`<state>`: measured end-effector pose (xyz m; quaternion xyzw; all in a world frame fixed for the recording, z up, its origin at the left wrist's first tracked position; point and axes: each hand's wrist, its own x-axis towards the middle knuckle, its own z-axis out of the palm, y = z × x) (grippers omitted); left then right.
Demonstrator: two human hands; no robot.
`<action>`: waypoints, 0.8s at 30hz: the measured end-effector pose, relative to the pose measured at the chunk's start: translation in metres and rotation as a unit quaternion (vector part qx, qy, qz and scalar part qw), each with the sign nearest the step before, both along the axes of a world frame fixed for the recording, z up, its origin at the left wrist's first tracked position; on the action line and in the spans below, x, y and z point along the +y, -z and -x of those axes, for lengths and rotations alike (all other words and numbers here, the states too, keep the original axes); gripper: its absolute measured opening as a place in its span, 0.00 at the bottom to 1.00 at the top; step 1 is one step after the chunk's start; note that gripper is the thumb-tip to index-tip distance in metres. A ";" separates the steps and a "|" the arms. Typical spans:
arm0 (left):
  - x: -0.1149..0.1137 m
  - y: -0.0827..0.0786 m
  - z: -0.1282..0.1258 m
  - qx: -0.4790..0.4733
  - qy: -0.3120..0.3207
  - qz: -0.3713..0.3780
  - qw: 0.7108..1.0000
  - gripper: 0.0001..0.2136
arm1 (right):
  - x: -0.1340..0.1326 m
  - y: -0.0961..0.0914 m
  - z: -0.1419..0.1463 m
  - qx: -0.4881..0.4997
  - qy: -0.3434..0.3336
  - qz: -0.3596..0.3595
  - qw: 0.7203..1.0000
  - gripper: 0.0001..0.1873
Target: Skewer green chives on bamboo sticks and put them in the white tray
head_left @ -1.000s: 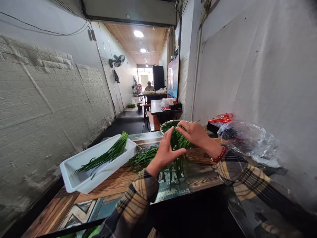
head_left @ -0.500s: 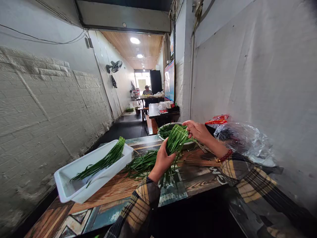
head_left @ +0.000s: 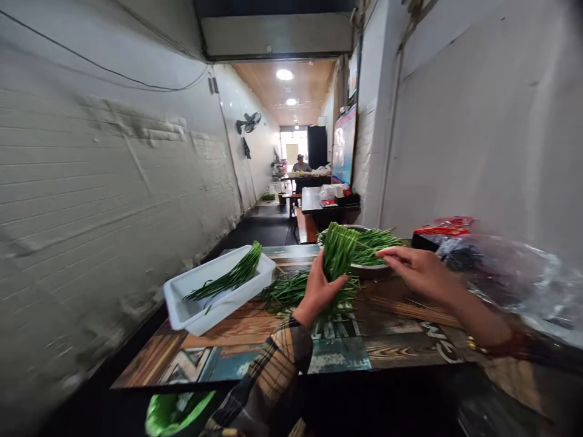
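Note:
My left hand [head_left: 319,290] is wrapped round an upright bunch of garlic chives [head_left: 339,249], its cut ends level at the top. To the right, my right hand [head_left: 412,270] is closed in a pinch at the near right rim of a round bowl [head_left: 364,270]. What the pinch holds, if anything, is too small to make out. More cut chives [head_left: 371,243] lie in the bowl. Loose chives [head_left: 286,291] are spread on the table behind and left of my left hand. Another bunch of chives [head_left: 228,276] lies in a white plastic tub [head_left: 218,312] at the left.
Thin sticks [head_left: 410,311] lie on the patterned wooden table [head_left: 328,358] below my right hand. Clear plastic bags [head_left: 514,273] and a red packet [head_left: 449,226] sit at the right. A green-lined bin [head_left: 159,419] stands below the table's edge. Far back sits a person [head_left: 300,164].
My right hand has moved right, away from the bunch to the bowl's rim. My left hand still holds the chives, now more upright. The camera view has turned left.

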<state>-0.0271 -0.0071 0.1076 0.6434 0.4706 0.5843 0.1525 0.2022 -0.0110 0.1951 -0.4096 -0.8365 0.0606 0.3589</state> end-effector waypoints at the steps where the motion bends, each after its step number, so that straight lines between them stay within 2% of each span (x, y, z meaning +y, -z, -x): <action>1: -0.003 0.000 -0.001 0.012 -0.024 -0.005 1.000 0.43 | -0.003 -0.005 0.004 0.002 -0.001 -0.015 1.000 0.18; 3: -0.007 -0.002 0.000 0.027 -0.076 -0.019 0.997 0.53 | -0.007 -0.014 0.013 -0.001 -0.007 -0.030 1.000 0.17; 5: -0.011 -0.005 0.005 0.028 -0.135 -0.032 0.990 0.56 | -0.012 -0.021 0.026 0.007 -0.008 -0.037 0.999 0.17; 8: -0.019 -0.016 0.025 0.037 -0.217 -0.062 0.974 0.52 | -0.019 -0.027 0.055 0.042 -0.049 -0.052 0.997 0.15; 12: -0.039 -0.038 0.080 0.086 -0.280 -0.116 0.949 0.46 | -0.022 -0.027 0.103 0.120 -0.117 -0.049 0.985 0.13; 16: -0.060 -0.062 0.153 0.171 -0.336 -0.122 0.918 0.43 | -0.010 -0.018 0.162 0.204 -0.200 0.048 0.957 0.14; 19: -0.066 -0.074 0.207 0.242 -0.372 -0.060 0.894 0.41 | 0.008 -0.002 0.213 0.264 -0.241 0.150 0.922 0.15; 21: -0.062 -0.075 0.240 0.288 -0.375 -0.004 0.881 0.40 | 0.021 0.012 0.246 0.280 -0.252 0.222 0.899 0.16; 24: -0.046 -0.068 0.279 0.353 -0.365 0.094 0.856 0.35 | 0.043 0.033 0.284 0.279 -0.262 0.297 0.875 0.14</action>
